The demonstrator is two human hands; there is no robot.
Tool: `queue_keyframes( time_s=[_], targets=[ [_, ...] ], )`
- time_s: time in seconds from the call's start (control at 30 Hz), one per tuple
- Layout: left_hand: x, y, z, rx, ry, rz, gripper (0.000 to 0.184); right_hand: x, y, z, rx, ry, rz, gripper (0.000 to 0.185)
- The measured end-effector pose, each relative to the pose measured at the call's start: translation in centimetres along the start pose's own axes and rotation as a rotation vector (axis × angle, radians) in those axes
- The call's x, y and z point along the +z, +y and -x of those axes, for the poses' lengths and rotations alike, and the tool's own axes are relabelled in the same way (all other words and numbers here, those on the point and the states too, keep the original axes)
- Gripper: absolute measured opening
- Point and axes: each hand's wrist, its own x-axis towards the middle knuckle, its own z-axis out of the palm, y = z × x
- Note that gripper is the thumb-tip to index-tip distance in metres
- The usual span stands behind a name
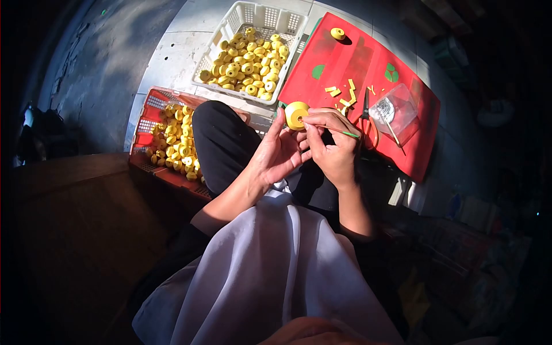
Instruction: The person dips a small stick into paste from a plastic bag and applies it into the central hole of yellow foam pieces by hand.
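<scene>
My left hand (278,150) holds a yellow round piece with a hole in its middle (295,112) between thumb and fingers. In my right hand (333,146) is a thin stick with a green end (350,134), perhaps a small brush, pinched like a pen. Its tip reaches the face of the yellow piece near the hole, mostly covered by my fingers. Right of that hand, scissors with orange handles (368,133) lie on the red board (402,63). Beside them is a clear plastic container (397,109) with a thin stick resting on it.
A white crate (198,72) full of similar yellow pieces stands ahead. To the left, a red crate (140,155) holds more. On the board are one yellow piece (337,34), yellow scraps (352,89) and green patches (391,75). A brown wooden surface (86,218) lies at lower left.
</scene>
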Motion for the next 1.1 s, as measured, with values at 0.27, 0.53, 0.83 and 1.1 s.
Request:
queue_keyframes(
  time_s=[0.27, 0.53, 0.83, 1.1],
  targets=[
    [-0.5, 0.1, -0.1, 0.078, 0.019, 0.075, 0.048, 0.1, 0.1, 0.9, 0.147, 0.037, -0.223, 0.011],
    [-0.2, 0.0, -0.2, 0.078, 0.062, 0.136, 0.044, 0.4, -0.2, 0.3, -0.027, 0.069, -0.049, 0.011],
    [-0.3, -0.1, -0.1, 0.082, 0.046, 0.141, 0.045, 0.7, -0.5, 0.0, -0.035, 0.078, -0.028, 0.012],
    [0.3, 0.0, 0.1, 0.107, 0.074, 0.118, 0.044, 0.8, -0.4, -0.1, -0.048, 0.082, -0.008, 0.012]
  ],
)
